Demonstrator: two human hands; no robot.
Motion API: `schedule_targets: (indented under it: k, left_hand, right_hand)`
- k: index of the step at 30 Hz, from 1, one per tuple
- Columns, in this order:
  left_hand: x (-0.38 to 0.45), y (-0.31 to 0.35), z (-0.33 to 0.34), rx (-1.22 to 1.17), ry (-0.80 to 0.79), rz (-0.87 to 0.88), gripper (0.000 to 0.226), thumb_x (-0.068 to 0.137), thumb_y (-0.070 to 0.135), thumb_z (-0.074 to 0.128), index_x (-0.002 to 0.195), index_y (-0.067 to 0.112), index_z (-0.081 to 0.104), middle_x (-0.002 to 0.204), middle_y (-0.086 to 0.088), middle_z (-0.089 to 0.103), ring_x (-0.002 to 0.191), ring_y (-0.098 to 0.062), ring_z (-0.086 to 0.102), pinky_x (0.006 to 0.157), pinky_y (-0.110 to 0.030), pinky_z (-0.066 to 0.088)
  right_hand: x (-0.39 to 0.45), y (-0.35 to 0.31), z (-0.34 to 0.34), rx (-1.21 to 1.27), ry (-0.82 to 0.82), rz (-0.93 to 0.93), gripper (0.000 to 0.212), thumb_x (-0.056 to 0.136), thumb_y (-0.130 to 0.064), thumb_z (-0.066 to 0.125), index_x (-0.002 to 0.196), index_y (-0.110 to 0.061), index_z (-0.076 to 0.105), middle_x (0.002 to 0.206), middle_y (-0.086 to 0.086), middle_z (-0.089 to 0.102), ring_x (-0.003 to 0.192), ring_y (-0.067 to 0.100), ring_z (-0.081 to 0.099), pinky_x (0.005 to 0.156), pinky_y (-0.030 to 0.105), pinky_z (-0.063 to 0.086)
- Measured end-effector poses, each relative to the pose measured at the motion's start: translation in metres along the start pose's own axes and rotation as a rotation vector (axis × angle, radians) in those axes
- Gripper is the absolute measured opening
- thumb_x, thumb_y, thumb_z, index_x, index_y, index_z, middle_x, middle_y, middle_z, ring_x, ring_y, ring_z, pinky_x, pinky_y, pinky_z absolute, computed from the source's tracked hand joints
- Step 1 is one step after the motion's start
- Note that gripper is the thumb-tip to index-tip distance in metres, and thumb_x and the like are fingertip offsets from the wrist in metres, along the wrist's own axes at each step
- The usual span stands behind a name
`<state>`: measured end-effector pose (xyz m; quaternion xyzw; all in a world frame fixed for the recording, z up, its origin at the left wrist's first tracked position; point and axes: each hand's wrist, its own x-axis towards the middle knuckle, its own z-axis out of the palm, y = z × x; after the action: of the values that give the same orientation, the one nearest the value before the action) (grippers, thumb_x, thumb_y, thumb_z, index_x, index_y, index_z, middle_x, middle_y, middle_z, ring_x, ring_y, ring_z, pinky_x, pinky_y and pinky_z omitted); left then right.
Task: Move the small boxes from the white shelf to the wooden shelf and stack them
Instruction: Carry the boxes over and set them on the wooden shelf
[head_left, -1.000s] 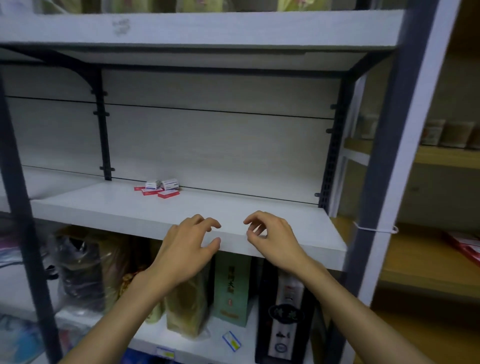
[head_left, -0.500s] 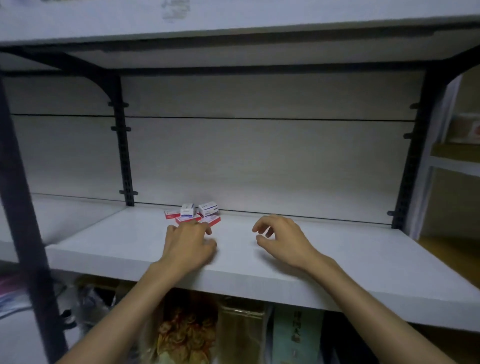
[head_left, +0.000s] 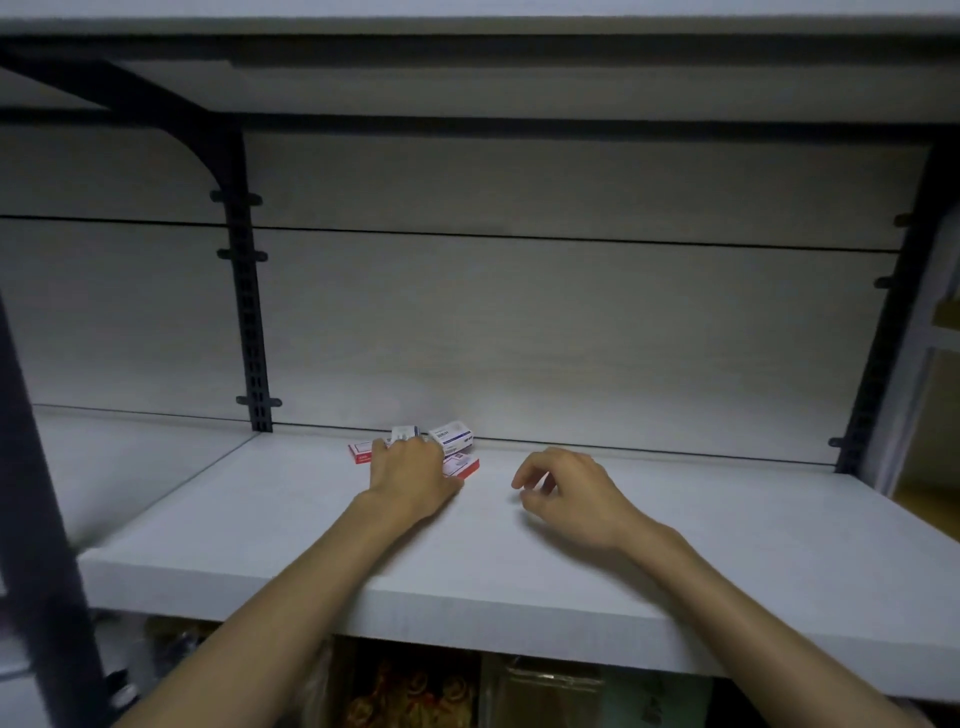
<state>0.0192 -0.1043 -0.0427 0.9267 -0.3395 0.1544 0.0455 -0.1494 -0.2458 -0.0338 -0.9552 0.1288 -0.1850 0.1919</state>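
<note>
Left hand (head_left: 410, 475) over small boxes (head_left: 453, 436) at white shelf (head_left: 519, 571) back edge, grip unclear; right hand (head_left: 566, 491) loosely curled, empty.

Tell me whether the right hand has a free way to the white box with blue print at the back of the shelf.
Probably yes. The right hand hovers empty over bare white shelf; the white box lies just ahead to its left, and the left hand lies beside that path.

A pale wood-grain back panel (head_left: 545, 332) stands between slotted dark metal uprights (head_left: 248, 312), dimly lit, with packaged goods (head_left: 410, 691) on the level beneath.
</note>
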Motion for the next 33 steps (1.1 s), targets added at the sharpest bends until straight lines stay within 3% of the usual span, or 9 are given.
schedule_targets:
  k: [4, 6, 10, 18, 22, 24, 26, 28, 33]
  left_hand:
    - [-0.012, -0.035, -0.009, -0.168, -0.125, 0.023, 0.038, 0.082, 0.057, 0.06, 0.091, 0.021, 0.064, 0.101, 0.001, 0.067, 0.093, -0.02, 0.061, 0.077, -0.032, 0.044]
    - [-0.022, -0.059, -0.013, -0.275, -0.204, 0.022, 0.036, 0.08, 0.055, 0.065, 0.098, 0.024, 0.067, 0.1, 0.006, 0.066, 0.09, -0.015, 0.06, 0.075, -0.031, 0.047]
    - [-0.041, -0.104, -0.016, -0.454, -0.273, 0.027, 0.034, 0.08, 0.048, 0.072, 0.109, 0.029, 0.068, 0.107, 0.011, 0.066, 0.093, -0.008, 0.06, 0.087, -0.031, 0.054]
    - [-0.055, -0.138, -0.005, -0.512, -0.203, 0.072, 0.05, 0.079, 0.061, 0.07, 0.122, 0.036, 0.063, 0.111, 0.009, 0.053, 0.101, -0.009, 0.053, 0.089, -0.03, 0.05]
    - [-0.061, -0.148, 0.001, -0.586, -0.191, 0.104, 0.046, 0.085, 0.054, 0.067, 0.126, 0.035, 0.06, 0.107, 0.011, 0.049, 0.101, -0.009, 0.05, 0.083, -0.023, 0.043]
    - [-0.063, -0.15, 0.003, -0.626, -0.19, 0.109, 0.042, 0.086, 0.05, 0.068, 0.125, 0.034, 0.06, 0.106, 0.012, 0.049, 0.101, -0.008, 0.049, 0.085, -0.022, 0.043]
    - [-0.063, -0.151, 0.005, -0.651, -0.182, 0.106, 0.041, 0.087, 0.049, 0.068, 0.124, 0.034, 0.062, 0.107, 0.012, 0.05, 0.101, -0.007, 0.049, 0.087, -0.022, 0.043]
    - [-0.064, -0.151, 0.006, -0.657, -0.184, 0.099, 0.04, 0.087, 0.049, 0.068, 0.124, 0.035, 0.061, 0.107, 0.012, 0.049, 0.102, -0.006, 0.048, 0.088, -0.023, 0.043]
    - [-0.063, -0.15, 0.004, -0.672, -0.217, 0.071, 0.042, 0.085, 0.052, 0.068, 0.123, 0.037, 0.059, 0.109, 0.011, 0.048, 0.103, -0.007, 0.048, 0.088, -0.024, 0.044]
  right_hand:
    - [0.01, -0.016, 0.01, 0.014, 0.002, 0.027, 0.012, 0.086, -0.025, 0.062, 0.09, -0.036, 0.065, 0.099, -0.014, 0.064, 0.086, 0.007, 0.062, 0.083, 0.029, 0.05]
    - [0.015, -0.025, 0.017, 0.011, -0.002, 0.038, 0.012, 0.086, -0.026, 0.063, 0.094, -0.034, 0.066, 0.101, -0.012, 0.065, 0.087, 0.009, 0.062, 0.085, 0.03, 0.05]
    - [0.033, -0.046, 0.037, -0.01, -0.017, 0.05, 0.021, 0.085, -0.023, 0.062, 0.105, -0.03, 0.068, 0.104, -0.01, 0.065, 0.088, 0.011, 0.061, 0.087, 0.031, 0.05]
    - [0.069, -0.081, 0.072, -0.136, -0.091, 0.09, 0.043, 0.095, -0.034, 0.054, 0.137, -0.024, 0.056, 0.128, 0.006, 0.06, 0.117, 0.027, 0.055, 0.092, 0.035, 0.044]
    - [0.076, -0.087, 0.08, -0.178, -0.162, 0.129, 0.052, 0.1, -0.038, 0.046, 0.15, -0.026, 0.039, 0.139, 0.009, 0.051, 0.127, 0.03, 0.049, 0.101, 0.038, 0.041]
    - [0.075, -0.088, 0.082, -0.197, -0.138, 0.123, 0.049, 0.099, -0.039, 0.047, 0.146, -0.027, 0.044, 0.135, 0.006, 0.052, 0.124, 0.03, 0.051, 0.098, 0.038, 0.042]
    - [0.073, -0.084, 0.084, -0.144, -0.042, 0.127, 0.033, 0.091, -0.038, 0.057, 0.122, -0.026, 0.058, 0.116, -0.001, 0.058, 0.109, 0.025, 0.056, 0.087, 0.033, 0.045]
    - [0.071, -0.078, 0.085, -0.055, 0.049, 0.16, 0.021, 0.083, -0.037, 0.065, 0.098, -0.025, 0.057, 0.098, -0.009, 0.057, 0.093, 0.019, 0.055, 0.074, 0.031, 0.043]
    - [0.068, -0.08, 0.082, -0.048, 0.004, 0.216, 0.056, 0.081, -0.066, 0.066, 0.123, -0.028, 0.061, 0.107, -0.012, 0.054, 0.096, 0.012, 0.051, 0.076, 0.03, 0.04]
